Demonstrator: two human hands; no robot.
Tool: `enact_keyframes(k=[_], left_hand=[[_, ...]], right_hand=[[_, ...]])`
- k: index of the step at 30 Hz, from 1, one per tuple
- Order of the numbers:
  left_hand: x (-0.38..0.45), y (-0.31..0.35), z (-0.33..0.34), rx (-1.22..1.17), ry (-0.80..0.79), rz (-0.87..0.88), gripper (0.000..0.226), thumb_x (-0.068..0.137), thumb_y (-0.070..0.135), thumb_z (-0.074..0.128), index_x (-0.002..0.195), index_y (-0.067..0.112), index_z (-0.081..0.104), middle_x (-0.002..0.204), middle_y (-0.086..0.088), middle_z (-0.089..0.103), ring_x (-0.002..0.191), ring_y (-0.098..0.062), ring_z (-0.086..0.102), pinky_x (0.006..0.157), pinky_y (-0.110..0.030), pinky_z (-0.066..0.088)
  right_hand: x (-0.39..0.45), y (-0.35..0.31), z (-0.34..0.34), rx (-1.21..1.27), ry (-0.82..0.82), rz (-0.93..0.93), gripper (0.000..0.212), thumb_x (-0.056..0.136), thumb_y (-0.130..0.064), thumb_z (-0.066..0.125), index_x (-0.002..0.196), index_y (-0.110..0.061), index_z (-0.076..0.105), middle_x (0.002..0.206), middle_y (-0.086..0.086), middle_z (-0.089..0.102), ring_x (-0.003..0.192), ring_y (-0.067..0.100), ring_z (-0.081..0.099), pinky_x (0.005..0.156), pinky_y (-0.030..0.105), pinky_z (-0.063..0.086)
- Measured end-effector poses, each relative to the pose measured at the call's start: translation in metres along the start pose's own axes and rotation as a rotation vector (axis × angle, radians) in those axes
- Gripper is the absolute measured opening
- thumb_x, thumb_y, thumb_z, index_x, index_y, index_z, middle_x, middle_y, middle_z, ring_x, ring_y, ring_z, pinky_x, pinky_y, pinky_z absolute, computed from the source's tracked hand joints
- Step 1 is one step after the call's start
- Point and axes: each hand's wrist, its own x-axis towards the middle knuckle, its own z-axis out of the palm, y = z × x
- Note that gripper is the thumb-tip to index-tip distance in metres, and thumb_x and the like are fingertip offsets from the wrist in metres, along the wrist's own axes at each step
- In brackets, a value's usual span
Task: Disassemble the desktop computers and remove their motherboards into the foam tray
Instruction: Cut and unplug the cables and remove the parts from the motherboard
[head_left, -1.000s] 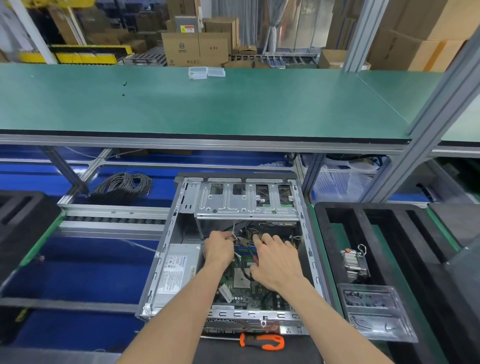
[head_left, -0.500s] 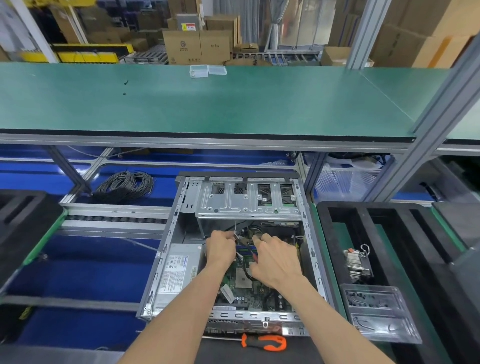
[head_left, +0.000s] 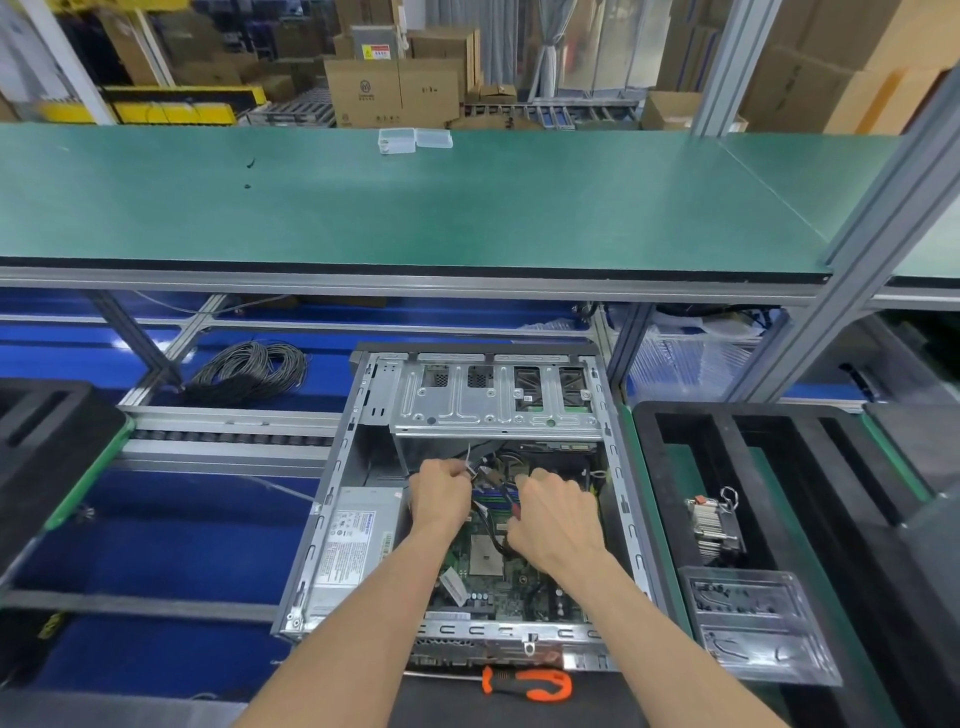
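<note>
An open desktop computer case (head_left: 332, 499) lies on its side in front of me, with a silver drive cage (head_left: 493, 410) at its far end and a power supply (head_left: 353, 540) on the left. The green motherboard (head_left: 483, 566) sits in the case floor. My left hand (head_left: 439, 496) pinches a bundle of cables (head_left: 488, 475) above the board. My right hand (head_left: 556, 519) has its fingers curled round cables next to it. The black foam tray (head_left: 675, 426) stands to the right of the case.
A heatsink (head_left: 714, 525) and a clear plastic parts tray (head_left: 753, 623) lie in the foam tray. An orange-handled screwdriver (head_left: 524, 683) lies before the case. A coil of black cable (head_left: 249, 371) rests at the back left. A green shelf (head_left: 415, 208) overhangs behind.
Both hands stay over the motherboard's cables, with only slight finger movement. The case and tray have not moved.
</note>
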Motion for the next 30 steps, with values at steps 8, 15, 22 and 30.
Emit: enact_keyframes(k=[8,15,22,30], left_hand=[[-0.003,0.001,-0.002,0.086,0.059,0.077,0.023,0.101,0.016,0.053,0.109,0.015,0.074,0.108,-0.012,0.071,0.109,-0.027,0.044,0.082,-0.030,0.033],[-0.015,0.013,-0.013,0.168,0.058,0.155,0.025,0.103,0.015,0.046,0.099,0.020,0.070,0.097,-0.006,0.069,0.104,-0.028,0.050,0.082,-0.037,0.040],[-0.035,0.021,-0.025,0.167,-0.047,0.266,0.026,0.100,0.023,0.056,0.078,0.024,0.067,0.081,0.008,0.073,0.091,-0.021,0.065,0.087,-0.038,0.050],[-0.057,0.047,-0.036,-0.122,0.064,0.348,0.029,0.097,0.025,0.060,0.071,0.028,0.071,0.062,0.017,0.068,0.064,0.004,0.063,0.064,-0.023,0.044]], right_hand=[[-0.009,0.005,0.002,0.032,0.070,0.007,0.038,0.084,-0.040,0.059,0.114,-0.018,0.052,0.113,0.001,0.054,0.100,0.024,0.059,0.068,0.034,0.043],[-0.019,0.011,-0.002,0.135,0.138,0.025,0.042,0.082,-0.043,0.055,0.117,-0.020,0.049,0.111,-0.002,0.052,0.100,0.022,0.056,0.079,0.037,0.050],[-0.023,0.016,-0.014,0.191,0.146,0.037,0.048,0.081,-0.042,0.057,0.123,-0.021,0.049,0.116,-0.003,0.052,0.100,0.021,0.055,0.074,0.034,0.045],[-0.035,0.017,-0.026,0.278,0.156,0.077,0.049,0.084,-0.042,0.061,0.126,-0.021,0.048,0.117,-0.002,0.053,0.098,0.022,0.058,0.072,0.036,0.048]])
